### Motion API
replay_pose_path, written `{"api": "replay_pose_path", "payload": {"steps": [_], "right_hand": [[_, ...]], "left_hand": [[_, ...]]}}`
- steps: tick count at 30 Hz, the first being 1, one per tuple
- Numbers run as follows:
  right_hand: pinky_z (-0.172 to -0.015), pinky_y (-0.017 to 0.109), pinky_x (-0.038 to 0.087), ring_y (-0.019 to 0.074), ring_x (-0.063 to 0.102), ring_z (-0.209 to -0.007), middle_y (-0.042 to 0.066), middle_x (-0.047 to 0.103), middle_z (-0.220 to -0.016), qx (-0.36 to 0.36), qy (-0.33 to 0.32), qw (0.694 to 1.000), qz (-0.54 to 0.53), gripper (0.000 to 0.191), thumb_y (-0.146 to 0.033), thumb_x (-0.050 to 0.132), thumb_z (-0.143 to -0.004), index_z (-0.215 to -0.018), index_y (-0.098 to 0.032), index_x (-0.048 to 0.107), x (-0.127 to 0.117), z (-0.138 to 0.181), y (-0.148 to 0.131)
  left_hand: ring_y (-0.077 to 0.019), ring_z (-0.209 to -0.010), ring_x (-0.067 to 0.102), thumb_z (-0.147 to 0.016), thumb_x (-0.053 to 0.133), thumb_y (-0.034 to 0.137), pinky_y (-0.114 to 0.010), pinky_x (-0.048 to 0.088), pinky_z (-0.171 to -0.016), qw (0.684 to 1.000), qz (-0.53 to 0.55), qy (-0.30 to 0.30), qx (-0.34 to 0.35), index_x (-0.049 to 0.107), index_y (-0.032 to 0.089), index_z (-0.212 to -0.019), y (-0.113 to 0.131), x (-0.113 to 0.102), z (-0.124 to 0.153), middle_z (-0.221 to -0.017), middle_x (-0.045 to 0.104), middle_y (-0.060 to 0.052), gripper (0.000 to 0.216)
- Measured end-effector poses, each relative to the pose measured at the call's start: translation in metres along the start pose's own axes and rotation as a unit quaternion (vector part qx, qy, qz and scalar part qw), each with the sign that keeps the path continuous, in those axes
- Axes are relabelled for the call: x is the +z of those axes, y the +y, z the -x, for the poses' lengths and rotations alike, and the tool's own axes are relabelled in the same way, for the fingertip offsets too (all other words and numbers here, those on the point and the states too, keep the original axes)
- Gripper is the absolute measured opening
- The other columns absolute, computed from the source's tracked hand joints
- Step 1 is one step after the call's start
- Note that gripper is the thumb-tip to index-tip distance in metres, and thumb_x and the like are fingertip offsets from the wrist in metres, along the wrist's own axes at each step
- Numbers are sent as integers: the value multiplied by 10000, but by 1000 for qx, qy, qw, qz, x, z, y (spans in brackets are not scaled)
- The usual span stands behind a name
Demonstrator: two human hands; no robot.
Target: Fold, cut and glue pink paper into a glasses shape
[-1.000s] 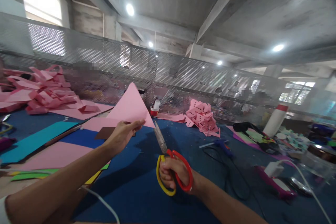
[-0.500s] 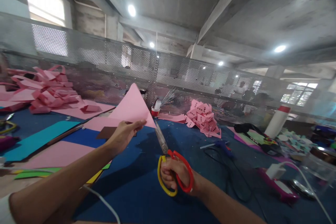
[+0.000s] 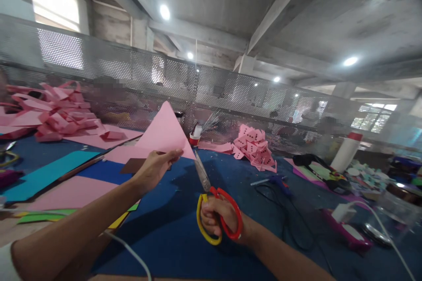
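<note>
A grey concrete ceiling [image 3: 204, 0] with round lamps fills the top of the frame; below it, a grey perforated metal screen [image 3: 237, 90] crosses the full width. A dark blue tabletop [image 3: 178, 246] spreads over the lower half. At the left edge sits a tangled heap of pink paper-like strips [image 3: 62, 112]. Just left of centre, a large pink sheet with a pointed top [image 3: 165, 134] stands raised above the tabletop, its lower right corner pinched between the thumb and fingers of the left hand [image 3: 158, 169]. A flat teal rectangle [image 3: 52, 173] lies at lower left. At bottom centre, scissors with one red and one yellow handle [image 3: 206, 184] point up and left; the right hand [image 3: 217, 215] is curled around the handles. The blade tips are right beside the sheet's corner; whether they touch it, I cannot tell. Right of centre is a pile of pink pieces with dark dots [image 3: 253, 147]. Further right stands a white cylinder with a red top [image 3: 344, 153]. Near the pile lies a blue glue gun [image 3: 280, 183]. Behind the sheet's corner is a small red-and-white cup [image 3: 194, 138].
</note>
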State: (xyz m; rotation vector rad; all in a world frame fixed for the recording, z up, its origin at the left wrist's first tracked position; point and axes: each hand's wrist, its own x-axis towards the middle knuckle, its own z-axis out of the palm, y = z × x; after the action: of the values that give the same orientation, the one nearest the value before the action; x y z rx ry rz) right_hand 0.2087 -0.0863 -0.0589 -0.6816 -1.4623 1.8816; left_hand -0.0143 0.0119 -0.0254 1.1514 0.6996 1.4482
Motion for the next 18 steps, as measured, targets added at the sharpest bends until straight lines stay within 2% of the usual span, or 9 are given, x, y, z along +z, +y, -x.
{"api": "replay_pose_path", "payload": {"steps": [5,18], "right_hand": [[-429,212,244,33,393,-387,-63,429,-524,1,-3,1000,2,348,-403,598,-821,-620,-177,426,-1,-1,1],[-400,203,227,35,378,-368,-63,417,-511,-1,-2,1000,1,327,-381,593,-801,-608,-184,418,0,-1,1]], "left_hand": [[-172,-691,593,-559,880,287,-264,441,-611,1000,-3,5,1,717,134,-687,-2,-2,-2,-697,660,-54,257],[-159,-728,601,-630,869,315,-259,463,-664,1000,19,1,-2,736,119,-698,-2,-3,-1,-751,675,-62,246]]}}
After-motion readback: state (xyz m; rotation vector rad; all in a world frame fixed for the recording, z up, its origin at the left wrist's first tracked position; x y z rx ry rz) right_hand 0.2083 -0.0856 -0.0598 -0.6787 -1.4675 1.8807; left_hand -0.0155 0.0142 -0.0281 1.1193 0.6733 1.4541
